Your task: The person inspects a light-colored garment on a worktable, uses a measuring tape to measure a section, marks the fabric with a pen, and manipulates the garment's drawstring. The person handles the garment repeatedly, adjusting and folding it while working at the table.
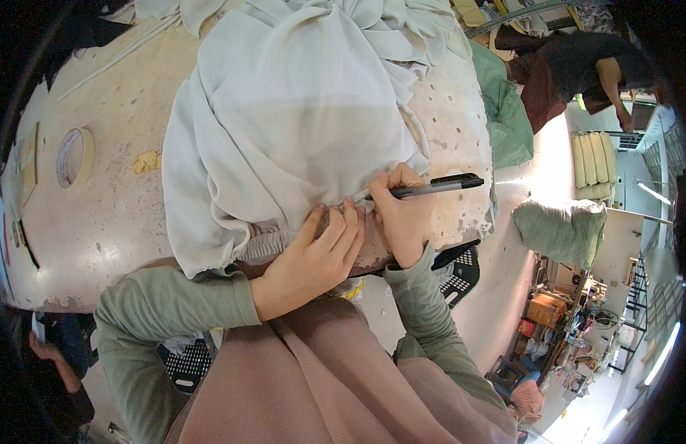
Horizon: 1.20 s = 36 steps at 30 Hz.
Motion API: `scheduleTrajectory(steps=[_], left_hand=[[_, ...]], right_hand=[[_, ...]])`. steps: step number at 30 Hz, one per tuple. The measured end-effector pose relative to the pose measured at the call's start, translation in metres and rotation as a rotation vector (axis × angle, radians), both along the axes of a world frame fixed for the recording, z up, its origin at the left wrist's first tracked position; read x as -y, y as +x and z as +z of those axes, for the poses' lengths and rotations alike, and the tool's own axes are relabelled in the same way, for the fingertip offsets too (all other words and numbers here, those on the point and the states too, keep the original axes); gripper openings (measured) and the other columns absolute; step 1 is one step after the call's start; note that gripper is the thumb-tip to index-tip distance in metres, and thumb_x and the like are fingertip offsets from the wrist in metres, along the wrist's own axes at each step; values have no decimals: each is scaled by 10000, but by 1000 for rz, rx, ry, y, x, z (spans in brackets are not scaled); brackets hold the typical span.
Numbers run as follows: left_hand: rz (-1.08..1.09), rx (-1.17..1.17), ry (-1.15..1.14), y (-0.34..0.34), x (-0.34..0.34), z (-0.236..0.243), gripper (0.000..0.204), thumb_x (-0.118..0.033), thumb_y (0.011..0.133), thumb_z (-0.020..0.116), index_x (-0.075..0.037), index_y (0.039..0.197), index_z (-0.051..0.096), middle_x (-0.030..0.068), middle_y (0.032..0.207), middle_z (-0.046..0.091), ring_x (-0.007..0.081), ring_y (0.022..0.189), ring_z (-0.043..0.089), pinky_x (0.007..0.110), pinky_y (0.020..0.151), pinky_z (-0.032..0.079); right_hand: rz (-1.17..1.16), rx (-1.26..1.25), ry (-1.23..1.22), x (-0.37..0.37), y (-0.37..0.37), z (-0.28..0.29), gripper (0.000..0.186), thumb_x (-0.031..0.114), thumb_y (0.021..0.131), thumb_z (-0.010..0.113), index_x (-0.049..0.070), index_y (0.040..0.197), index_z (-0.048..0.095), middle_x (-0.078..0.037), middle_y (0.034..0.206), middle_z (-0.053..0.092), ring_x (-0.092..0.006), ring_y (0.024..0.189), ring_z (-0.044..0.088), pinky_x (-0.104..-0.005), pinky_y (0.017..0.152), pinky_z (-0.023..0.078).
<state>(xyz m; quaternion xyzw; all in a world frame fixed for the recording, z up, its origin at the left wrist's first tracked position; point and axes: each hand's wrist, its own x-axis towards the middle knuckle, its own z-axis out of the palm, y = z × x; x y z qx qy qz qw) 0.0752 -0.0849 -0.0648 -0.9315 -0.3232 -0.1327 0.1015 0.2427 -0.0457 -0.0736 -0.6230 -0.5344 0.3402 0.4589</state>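
Note:
A pale grey-white garment [306, 126] lies in loose folds over the table, with a gathered elastic edge [267, 244] at the table's near side. My right hand [403, 216] grips a black pen [439, 186], its tip pointing left to the garment's near edge. Close beside the tip, my left hand [313, 251] presses the cloth, its fingers bent together and the fingertips on the fabric edge. Whether a fold is pinched under those fingers is hidden.
A roll of cream tape [75, 157] rests at the table's left. Green sheeting [506, 111] hangs past the right edge. Black perforated crates [461, 277] stand below. A person in dark clothes [580, 70] is at the upper right; another person's arm [58, 359] shows at the lower left.

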Motion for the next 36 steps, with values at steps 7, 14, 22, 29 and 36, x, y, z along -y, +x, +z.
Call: scheduleTrajectory(steps=[7, 14, 22, 29, 36], left_hand=[[13, 14, -39, 0, 0, -1, 427, -217, 833, 476, 46, 1159, 555, 195, 1219, 534, 250, 1022, 497, 379, 952, 433], [17, 85, -112, 2, -5, -5, 489, -292, 781, 567, -6, 1176, 531, 194, 1319, 492, 223, 930, 507, 357, 849, 430], [22, 83, -96, 3, -5, -5, 501, -307, 767, 590, -19, 1172, 532, 178, 1318, 496, 223, 927, 497, 363, 852, 432], [23, 74, -89, 3, -5, -6, 511, -320, 763, 599, -18, 1170, 536, 178, 1309, 503, 220, 918, 494, 355, 849, 430], [27, 95, -123, 3, -5, -6, 563, -324, 727, 640, -21, 1190, 536, 174, 1320, 495, 223, 926, 490, 352, 845, 428]], right_hand=[[-56, -97, -1, -1, 0, 2, 290, 16, 840, 621, 49, 617, 439, 27, 521, 447, -28, 419, 389, -212, 386, 288], [-49, -45, -26, 0, 0, 1, 300, 14, 832, 634, 53, 613, 433, 25, 513, 444, -34, 412, 398, -211, 378, 292], [-67, 7, -23, 0, 3, -2, 308, 32, 836, 638, 54, 604, 436, 30, 510, 442, -29, 415, 393, -209, 382, 286], [-35, 70, 49, -1, 3, -4, 302, 37, 841, 633, 49, 613, 436, 33, 519, 444, -24, 429, 387, -209, 394, 279], [-52, 121, 33, -1, 4, -6, 297, 29, 837, 626, 48, 614, 431, 34, 517, 430, -24, 431, 386, -217, 392, 279]])
